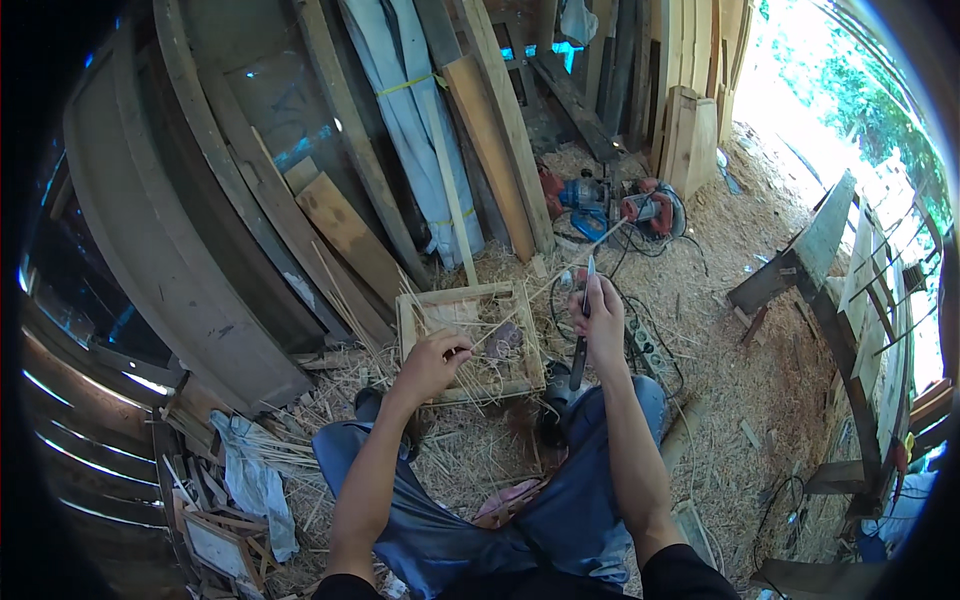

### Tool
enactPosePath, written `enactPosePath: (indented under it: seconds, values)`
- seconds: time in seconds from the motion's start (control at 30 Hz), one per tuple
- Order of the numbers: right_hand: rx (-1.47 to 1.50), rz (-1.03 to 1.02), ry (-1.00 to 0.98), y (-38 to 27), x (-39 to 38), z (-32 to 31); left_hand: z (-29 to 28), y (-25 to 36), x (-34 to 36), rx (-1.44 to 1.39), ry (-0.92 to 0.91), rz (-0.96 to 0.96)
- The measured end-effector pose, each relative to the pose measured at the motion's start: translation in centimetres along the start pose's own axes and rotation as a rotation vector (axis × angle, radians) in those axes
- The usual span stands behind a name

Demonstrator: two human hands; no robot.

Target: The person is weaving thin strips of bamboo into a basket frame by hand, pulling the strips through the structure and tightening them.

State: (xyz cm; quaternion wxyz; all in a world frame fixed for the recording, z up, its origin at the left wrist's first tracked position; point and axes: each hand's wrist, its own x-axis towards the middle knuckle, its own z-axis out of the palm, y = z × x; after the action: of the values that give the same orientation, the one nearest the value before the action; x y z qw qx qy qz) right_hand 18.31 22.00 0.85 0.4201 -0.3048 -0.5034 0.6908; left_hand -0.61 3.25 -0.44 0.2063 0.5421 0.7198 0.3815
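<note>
My right hand (603, 325) is closed around a knife (579, 362), its pale blade tip pointing up past the fingers and its long dark handle hanging below the fist. To the left, my left hand (432, 366) has its fingers curled at what looks like a thin pale strip, hard to make out among the others. Under and ahead of that hand stands a low square wooden frame (465, 292) with several thin strips lying across it. A brownish lump (505, 341) rests inside the frame. The knife is apart from the strips.
A red power saw (655, 212) and a blue power tool (583, 193) lie ahead with dark cables and a power strip (650, 358). Boards (490, 150) lean along the far wall. A panel (180, 250) leans at left. Shavings (740, 390) cover the floor.
</note>
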Motion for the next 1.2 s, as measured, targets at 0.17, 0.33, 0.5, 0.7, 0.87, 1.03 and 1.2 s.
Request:
enactPosePath:
  seconds: [0.17,0.33,0.5,0.7,0.87,1.03,1.2]
  values:
    - [0.037,-0.002,0.052,-0.3,0.7,-0.8,-0.3,-1.0,-0.3,0.091,-0.167,0.045]
    - [0.070,0.052,0.010,0.6,-0.1,0.2,0.7,-0.6,-0.5,-0.013,-0.212,-0.027]
    - [-0.056,0.103,-0.162,3.6,-2.0,2.3,3.2,2.1,0.2,-0.290,-0.215,-0.111]
    - [-0.270,0.038,-0.194,3.6,-2.9,3.6,4.5,1.3,-0.5,-0.687,-0.195,-0.147]
    - [-0.060,0.114,-0.336,2.8,-2.8,3.1,3.9,1.2,-0.7,-0.410,0.016,-0.098]
    - [-0.149,0.245,-0.461,2.8,-4.2,4.4,3.4,2.1,-0.6,-0.170,0.111,-0.024]
    - [-0.182,0.186,-0.423,3.7,-3.6,3.5,2.9,3.3,-0.9,-0.109,0.140,0.055]
